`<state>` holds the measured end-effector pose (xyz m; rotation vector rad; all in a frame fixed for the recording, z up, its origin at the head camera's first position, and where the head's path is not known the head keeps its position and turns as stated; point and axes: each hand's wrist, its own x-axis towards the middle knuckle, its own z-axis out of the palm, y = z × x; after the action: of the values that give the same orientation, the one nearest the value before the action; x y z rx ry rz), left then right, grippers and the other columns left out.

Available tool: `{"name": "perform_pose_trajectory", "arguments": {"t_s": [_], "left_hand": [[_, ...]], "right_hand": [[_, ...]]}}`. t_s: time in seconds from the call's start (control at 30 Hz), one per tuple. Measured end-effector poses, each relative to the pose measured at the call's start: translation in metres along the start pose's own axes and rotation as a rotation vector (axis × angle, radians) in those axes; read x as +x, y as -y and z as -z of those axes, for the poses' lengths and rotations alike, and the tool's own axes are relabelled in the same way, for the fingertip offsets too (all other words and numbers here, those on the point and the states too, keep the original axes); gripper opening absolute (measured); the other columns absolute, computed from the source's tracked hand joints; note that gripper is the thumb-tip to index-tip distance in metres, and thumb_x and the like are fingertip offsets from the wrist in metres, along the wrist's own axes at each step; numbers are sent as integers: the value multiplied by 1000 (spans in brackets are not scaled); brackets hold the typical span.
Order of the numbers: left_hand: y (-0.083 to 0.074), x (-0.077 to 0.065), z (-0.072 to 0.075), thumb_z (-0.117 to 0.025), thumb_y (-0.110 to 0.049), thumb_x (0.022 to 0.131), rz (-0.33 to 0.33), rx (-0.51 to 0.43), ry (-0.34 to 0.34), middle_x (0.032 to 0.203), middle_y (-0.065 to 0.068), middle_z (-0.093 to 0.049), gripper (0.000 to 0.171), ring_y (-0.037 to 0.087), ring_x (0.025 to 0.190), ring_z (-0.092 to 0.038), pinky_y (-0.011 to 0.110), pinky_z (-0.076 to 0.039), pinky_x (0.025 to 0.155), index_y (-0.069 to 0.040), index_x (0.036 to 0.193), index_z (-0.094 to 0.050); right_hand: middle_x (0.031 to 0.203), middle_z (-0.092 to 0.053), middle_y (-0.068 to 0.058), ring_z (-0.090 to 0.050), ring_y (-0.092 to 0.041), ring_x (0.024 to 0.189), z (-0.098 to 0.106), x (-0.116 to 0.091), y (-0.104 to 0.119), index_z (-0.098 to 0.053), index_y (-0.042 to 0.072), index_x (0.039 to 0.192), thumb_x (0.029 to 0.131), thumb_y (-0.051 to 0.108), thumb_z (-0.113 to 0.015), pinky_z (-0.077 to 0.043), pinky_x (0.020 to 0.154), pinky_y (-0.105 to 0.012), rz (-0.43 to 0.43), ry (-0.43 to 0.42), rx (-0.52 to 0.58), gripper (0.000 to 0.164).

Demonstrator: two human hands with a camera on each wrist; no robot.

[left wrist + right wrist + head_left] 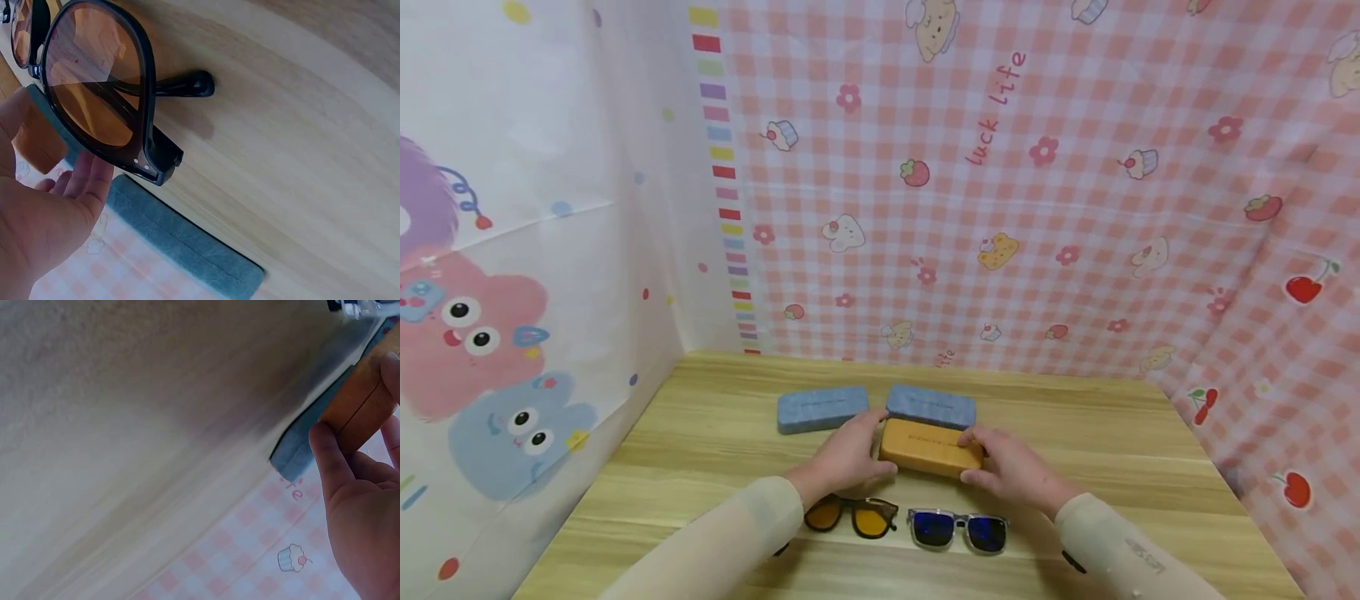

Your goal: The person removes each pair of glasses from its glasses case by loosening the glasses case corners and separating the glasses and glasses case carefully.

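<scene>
In the head view an orange glasses case (931, 447) is at the table's middle, closed. My right hand (1018, 471) grips its right end; in the right wrist view the thumb and a finger press on the orange case (365, 403). My left hand (847, 454) is at the left end with thumb and fingers spread around it; in the left wrist view a gap shows between these fingers and the case. Nearer me lie sunglasses with orange lenses (870, 518) and clear-framed sunglasses with blue lenses (958, 531).
Behind the orange case are two blue glasses cases, one on the left (822, 409) and one on the right (932, 405). Printed cloths hang behind the wooden table (1097, 433) and along its left and right sides.
</scene>
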<state>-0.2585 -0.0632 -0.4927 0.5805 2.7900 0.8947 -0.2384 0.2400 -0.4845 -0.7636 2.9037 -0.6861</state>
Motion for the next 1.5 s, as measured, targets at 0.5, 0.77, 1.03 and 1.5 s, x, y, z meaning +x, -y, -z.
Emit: {"name": "perform_pose_trajectory", "arguments": {"t_s": [0.5,0.77,1.03,1.5], "left_hand": [[-6,7,-7,-92,-33,86,-54,149,47,134,9,-69,75,20,108,-67,40,-58,97,-8,148,-58],[0,13,-9,-92,-34,86,-54,181,34,136,9,-70,75,21,111,-68,41,-58,98,-9,149,-58],[-1,14,-10,-93,-34,85,-61,193,18,129,8,-71,75,19,104,-67,38,-57,92,-9,146,-58],[1,18,-12,-94,-36,84,-53,194,19,128,9,-71,78,21,106,-67,39,-58,95,-8,147,-57]], "right_hand": [[136,-70,-8,-68,-28,123,-8,0,-9,-63,13,136,96,27,-83,-57,103,-51,20,42,16,47],[146,-67,-14,-65,-37,134,-10,7,-7,-63,10,147,96,26,-83,-53,110,-57,27,39,-22,57],[148,-62,-23,-61,-44,137,-11,7,-2,-66,8,142,92,28,-86,-52,111,-59,10,-2,-54,57],[132,-72,-13,-69,-33,123,-12,14,1,-70,10,130,86,29,-92,-56,107,-53,3,-15,-101,52]]}}
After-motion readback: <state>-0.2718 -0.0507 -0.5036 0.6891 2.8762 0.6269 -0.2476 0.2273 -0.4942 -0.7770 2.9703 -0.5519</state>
